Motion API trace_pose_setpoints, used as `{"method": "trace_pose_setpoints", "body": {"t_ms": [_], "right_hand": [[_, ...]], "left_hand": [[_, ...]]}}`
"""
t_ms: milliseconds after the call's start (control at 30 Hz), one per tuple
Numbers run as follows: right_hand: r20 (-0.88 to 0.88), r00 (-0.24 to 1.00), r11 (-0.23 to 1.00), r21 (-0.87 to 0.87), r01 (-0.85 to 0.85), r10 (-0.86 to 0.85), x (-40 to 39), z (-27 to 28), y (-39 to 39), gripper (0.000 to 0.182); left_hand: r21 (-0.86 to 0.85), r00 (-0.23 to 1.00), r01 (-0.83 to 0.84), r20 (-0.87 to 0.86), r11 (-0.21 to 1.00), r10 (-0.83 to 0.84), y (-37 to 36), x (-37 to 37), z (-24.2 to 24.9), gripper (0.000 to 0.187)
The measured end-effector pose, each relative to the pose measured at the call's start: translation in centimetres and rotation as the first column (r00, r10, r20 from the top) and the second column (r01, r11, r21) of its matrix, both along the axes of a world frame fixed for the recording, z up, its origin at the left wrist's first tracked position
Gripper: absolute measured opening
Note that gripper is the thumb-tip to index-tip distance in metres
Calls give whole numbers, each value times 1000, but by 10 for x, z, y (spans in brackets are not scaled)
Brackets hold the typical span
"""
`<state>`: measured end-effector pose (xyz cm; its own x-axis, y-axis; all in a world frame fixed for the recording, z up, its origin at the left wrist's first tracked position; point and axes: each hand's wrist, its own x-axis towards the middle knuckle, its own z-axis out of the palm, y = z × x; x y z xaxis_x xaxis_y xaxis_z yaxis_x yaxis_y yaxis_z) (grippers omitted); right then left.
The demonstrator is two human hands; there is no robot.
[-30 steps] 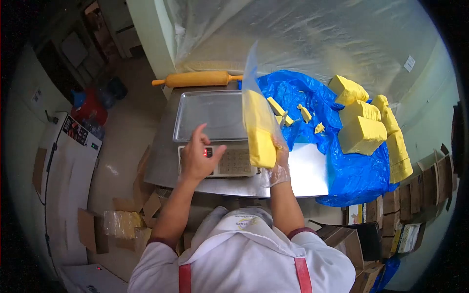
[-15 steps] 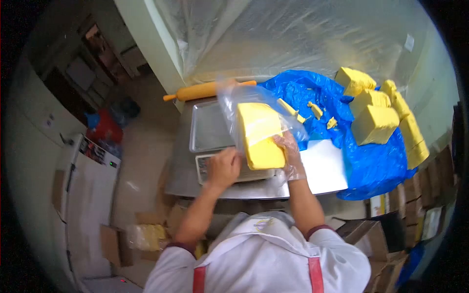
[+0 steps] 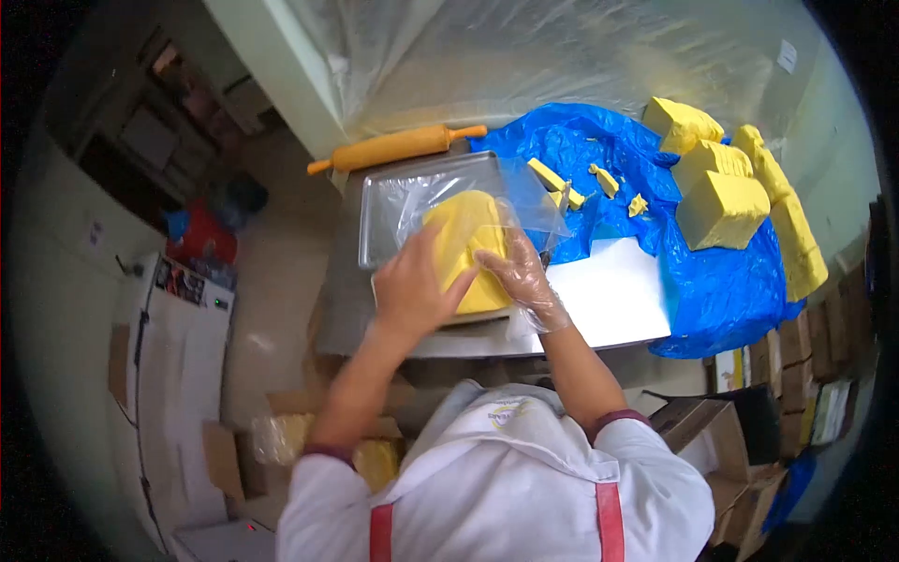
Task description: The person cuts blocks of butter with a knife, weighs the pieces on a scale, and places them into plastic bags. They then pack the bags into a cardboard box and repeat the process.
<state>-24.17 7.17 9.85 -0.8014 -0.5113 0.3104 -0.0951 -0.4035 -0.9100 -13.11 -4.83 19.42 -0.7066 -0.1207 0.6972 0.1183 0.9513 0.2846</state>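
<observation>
A big yellow block of butter (image 3: pixel 482 290) sits low over the table, inside or under a thin clear plastic sheet (image 3: pixel 440 178). My bare left hand (image 3: pixel 412 286) presses on its left side, fingers spread up along the block and thumb across the front. On the opposite side my right hand (image 3: pixel 520 273), in a clear disposable glove, grips the block with the thumb on its face. The scale beneath it is mostly hidden by the block and my hands. Behind is a metal tray (image 3: pixel 370 220) with the plastic lying over it.
A wooden rolling pin (image 3: pixel 393 148) lies behind the tray. To the right, a blue plastic sheet (image 3: pixel 702 318) carries butter scraps (image 3: pixel 607 180) and several large butter blocks (image 3: pixel 723 211). Cardboard boxes (image 3: pixel 716 440) stand below right; an open box (image 3: pixel 225 459) is at lower left.
The block has come down and slightly left, closer over the scale. My left hand has gone from a closed fist beside it to lying against its side. The plastic has spread over the tray.
</observation>
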Motion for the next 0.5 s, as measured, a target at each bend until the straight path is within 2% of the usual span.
{"method": "trace_pose_setpoints", "body": {"t_ms": [33, 100, 133, 200, 333, 433, 500], "right_hand": [[-40, 999, 997, 69, -18, 21, 3, -2, 3, 64], [-147, 987, 980, 194, -35, 65, 0, -7, 8, 65], [-227, 974, 984, 173, 39, 2, -6, -18, 7, 64], [-309, 946, 981, 129, 145, -99, -13, -41, 9, 61], [-151, 982, 993, 31, 116, -110, -20, -28, 12, 55], [62, 998, 992, -117, 39, -32, -18, -19, 19, 51], [230, 971, 966, -257, -9, 70, -16, -15, 25, 49]], "left_hand": [[-115, 999, 25, 38, 993, -21, 4, -20, 7, 27], [-201, 940, 254, 283, 946, -192, -8, -52, -6, 25], [-235, 875, 382, 404, 894, -268, -12, -64, -11, 25], [-241, 870, 440, 355, 865, -343, -5, -64, -27, 24], [-329, 832, 554, 235, 764, -502, 37, -52, -45, 21], [-320, 821, 567, 297, 759, -488, 70, -35, -34, 24], [-307, 801, 598, 194, 741, -566, 87, -26, -26, 27]]}}
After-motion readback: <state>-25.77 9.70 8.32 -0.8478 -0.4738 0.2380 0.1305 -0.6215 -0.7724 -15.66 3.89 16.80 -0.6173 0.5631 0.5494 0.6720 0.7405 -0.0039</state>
